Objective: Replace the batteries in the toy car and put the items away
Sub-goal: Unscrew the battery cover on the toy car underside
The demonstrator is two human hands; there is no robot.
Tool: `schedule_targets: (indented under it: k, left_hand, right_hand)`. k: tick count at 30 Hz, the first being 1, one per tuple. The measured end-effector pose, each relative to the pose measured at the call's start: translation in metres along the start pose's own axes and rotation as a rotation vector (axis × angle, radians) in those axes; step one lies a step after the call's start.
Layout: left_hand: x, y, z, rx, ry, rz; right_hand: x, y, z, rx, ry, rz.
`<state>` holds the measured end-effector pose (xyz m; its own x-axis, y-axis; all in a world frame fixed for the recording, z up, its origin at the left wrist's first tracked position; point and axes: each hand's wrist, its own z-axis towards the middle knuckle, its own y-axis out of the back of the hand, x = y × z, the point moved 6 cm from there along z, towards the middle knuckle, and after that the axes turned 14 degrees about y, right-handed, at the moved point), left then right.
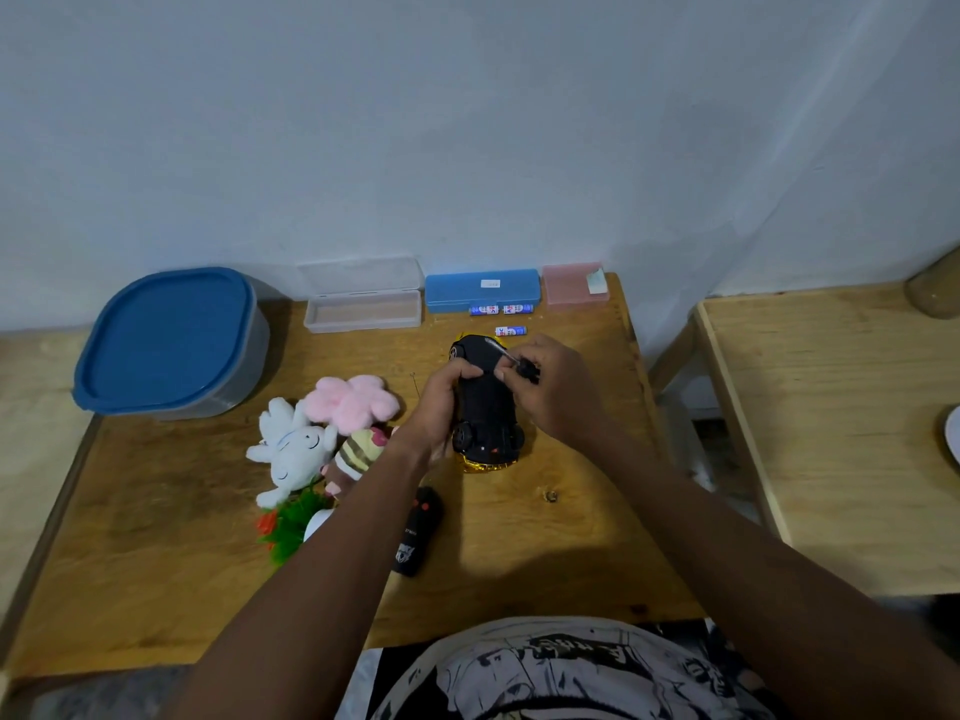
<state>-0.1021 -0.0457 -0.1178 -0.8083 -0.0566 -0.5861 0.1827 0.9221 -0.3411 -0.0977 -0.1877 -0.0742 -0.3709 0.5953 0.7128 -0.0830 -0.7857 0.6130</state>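
Note:
The toy car [485,407] lies upside down on the wooden table [156,511], its black underside up and its gold body showing at the near end. My left hand [441,402] grips the car's left side. My right hand [550,387] holds a small screwdriver [511,356] with a black handle, its metal tip pointing at the far part of the underside. Three batteries lie beyond the car: two [501,309] side by side against a blue case, one [510,331] closer to the car. A black remote control [418,537] lies near my left forearm.
Along the wall stand a grey tub with a blue lid [166,340], an open clear case [363,304], a shut blue case [480,289] and a pink case [574,283]. Plush toys [322,439] lie left of the car. A second table [831,433] stands to the right.

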Motion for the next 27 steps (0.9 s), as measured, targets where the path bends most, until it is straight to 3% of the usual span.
schedule_targets:
  k: [4,9,16,20,27]
  left_hand:
    - [0.005,0.017,0.005,-0.168,0.021,-0.022]
    - [0.013,0.03,0.013,-0.2,0.054,-0.051]
    - [0.022,0.029,0.013,-0.13,0.085,-0.087]
    - [0.025,0.027,0.012,-0.092,0.111,-0.149]
    - [0.034,0.03,0.008,-0.021,0.056,-0.218]
  right_hand:
    - [-0.026,-0.001,-0.014,-0.012,-0.185,-0.026]
    - [-0.072,-0.014,-0.058,0.123,-0.469,-0.164]
    - [-0.081,-0.019,-0.074,0.113,-0.475,-0.156]
    - [-0.083,-0.015,-0.076,0.008,-0.502,-0.098]
    - [-0.081,-0.017,-0.082,0.016,-0.455,-0.254]
